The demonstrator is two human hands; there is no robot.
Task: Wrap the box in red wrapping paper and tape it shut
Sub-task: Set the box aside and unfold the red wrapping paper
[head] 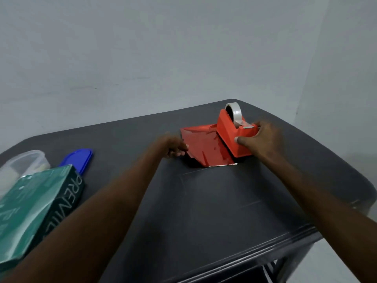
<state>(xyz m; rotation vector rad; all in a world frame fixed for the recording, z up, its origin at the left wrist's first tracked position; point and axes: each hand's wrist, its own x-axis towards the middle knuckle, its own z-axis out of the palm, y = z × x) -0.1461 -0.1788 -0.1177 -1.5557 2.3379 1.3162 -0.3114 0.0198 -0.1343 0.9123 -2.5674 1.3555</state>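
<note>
Paper [206, 146], red and glossy, lies flat on the dark table [214, 201] between the two hands, with its far right portion pinned under the orange tape dispenser [234, 135]. The left hand [173, 147] is closed in a pinch on the sheet's left edge. The right hand [263, 139] is curled around the dispenser's near right end, thumb on the front face and fingers over the cutter end; it grips the dispenser body, not the tape.

The step in hand appears to be freeing the sheet. Lift the dispenser straight up before drawing the paper leftward (dragging it out from under the weight risks a tear or a crease in the foil). Keep the left pinch low and flat so that the edge does not buckle.

The box [30, 207], green with white lettering, lies well to the left of the left forearm, tilted, and is not yet wrapped. A clear container [22, 164] and a blue lid [78, 159] sit just beyond it.

Open tabletop lies nearer the body than both hands, between the forearms; this is the best place to spread the sheet. The table's rounded far corner is close behind the dispenser, and the right edge runs just outside the right forearm, so set the dispenser down inboard of both.
</note>
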